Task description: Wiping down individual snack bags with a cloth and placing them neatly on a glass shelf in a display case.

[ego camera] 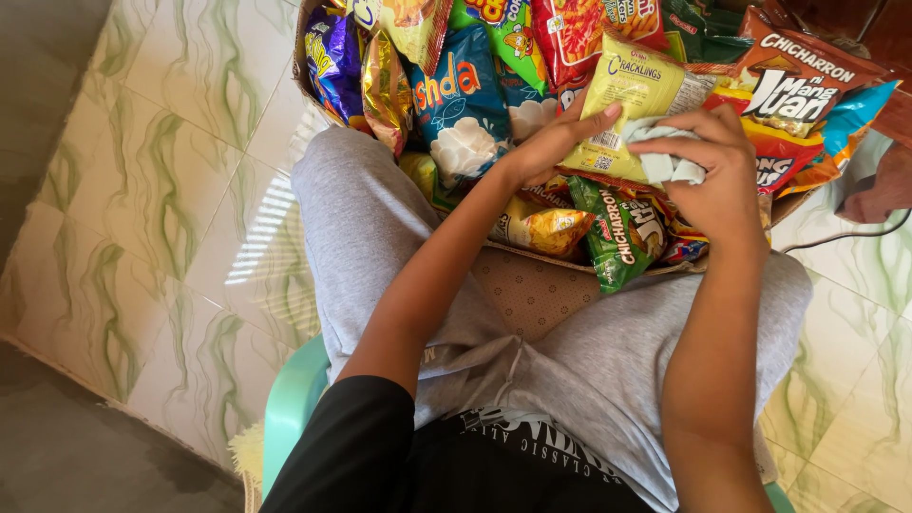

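Both hands' fingers clamp: left hand (pixel 556 142) on yellow packet (pixel 632 100), right hand (pixel 717 166) on cloth (pixel 660 161).

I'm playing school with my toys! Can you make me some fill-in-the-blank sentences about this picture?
1. The left hand holds a ____ snack packet.
2. The right hand grips a crumpled pale ____.
3. The person sits on a light ____ plastic chair.
4. The trousers are ____.

Missing words: yellow; cloth; green; grey
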